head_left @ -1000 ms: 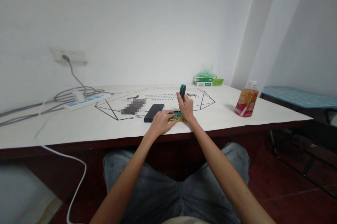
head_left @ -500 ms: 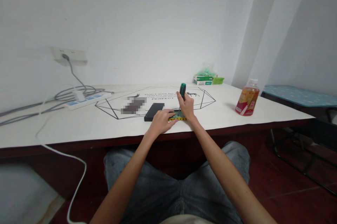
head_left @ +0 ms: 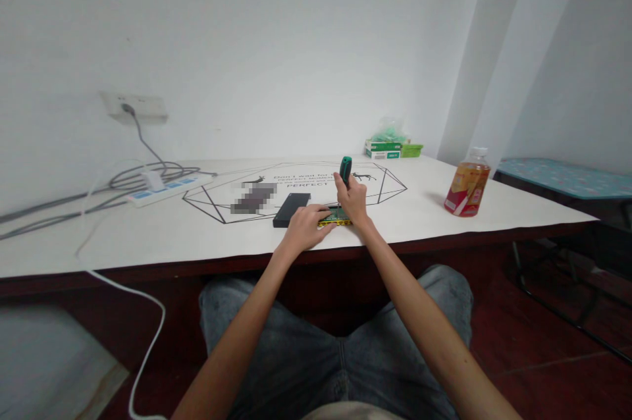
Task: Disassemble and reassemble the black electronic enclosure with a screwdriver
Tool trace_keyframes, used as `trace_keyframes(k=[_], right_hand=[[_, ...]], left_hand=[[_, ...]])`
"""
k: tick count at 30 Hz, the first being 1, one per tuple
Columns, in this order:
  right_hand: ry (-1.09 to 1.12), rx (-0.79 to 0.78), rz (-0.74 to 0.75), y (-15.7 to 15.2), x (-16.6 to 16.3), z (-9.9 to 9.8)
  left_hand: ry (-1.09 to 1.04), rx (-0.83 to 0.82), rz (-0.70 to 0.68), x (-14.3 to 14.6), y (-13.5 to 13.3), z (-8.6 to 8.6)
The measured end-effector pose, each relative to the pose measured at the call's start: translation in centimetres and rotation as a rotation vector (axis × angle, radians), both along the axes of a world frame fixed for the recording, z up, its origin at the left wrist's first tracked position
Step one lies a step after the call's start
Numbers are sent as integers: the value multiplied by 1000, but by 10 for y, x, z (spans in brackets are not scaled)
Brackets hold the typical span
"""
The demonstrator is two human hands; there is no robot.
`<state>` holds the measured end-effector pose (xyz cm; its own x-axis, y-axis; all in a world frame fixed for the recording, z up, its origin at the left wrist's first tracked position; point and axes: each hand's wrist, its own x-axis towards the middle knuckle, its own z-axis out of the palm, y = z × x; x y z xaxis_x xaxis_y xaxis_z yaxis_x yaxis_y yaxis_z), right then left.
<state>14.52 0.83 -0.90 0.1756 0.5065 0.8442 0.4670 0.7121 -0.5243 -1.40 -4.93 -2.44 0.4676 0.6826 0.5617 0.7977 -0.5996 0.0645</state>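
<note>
My right hand (head_left: 353, 201) is closed around the green and black handle of a screwdriver (head_left: 346, 171), which stands nearly upright. Its shaft points down at a green circuit board (head_left: 336, 214) with a yellow front edge; the tip is too small to make out. With thumb and fingers, my left hand (head_left: 307, 225) grips the left end of the board against the table. Just left of the board, partly behind my left hand, lies a flat black box (head_left: 292, 208).
A bottle of reddish drink (head_left: 467, 183) stands to the right. Green and white boxes (head_left: 384, 149) sit at the back. A power strip (head_left: 168, 189) with cables lies left, and a blurred-out object (head_left: 253, 198) is beside the black box. The white table (head_left: 409, 226) ends close to my wrists.
The whole view has shifted slightly, so everything appears a little further right. Both hands keep their places on the screwdriver and the circuit board.
</note>
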Motion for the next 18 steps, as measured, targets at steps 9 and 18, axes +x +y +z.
trace_keyframes(k=[9, 18], right_hand=[[-9, -121, 102, -7, -1, 3], [167, -386, 613, -11, 3, 10]], left_hand=[[-20, -15, -12, 1, -2, 2], [-120, -84, -28, 1, -1, 10]])
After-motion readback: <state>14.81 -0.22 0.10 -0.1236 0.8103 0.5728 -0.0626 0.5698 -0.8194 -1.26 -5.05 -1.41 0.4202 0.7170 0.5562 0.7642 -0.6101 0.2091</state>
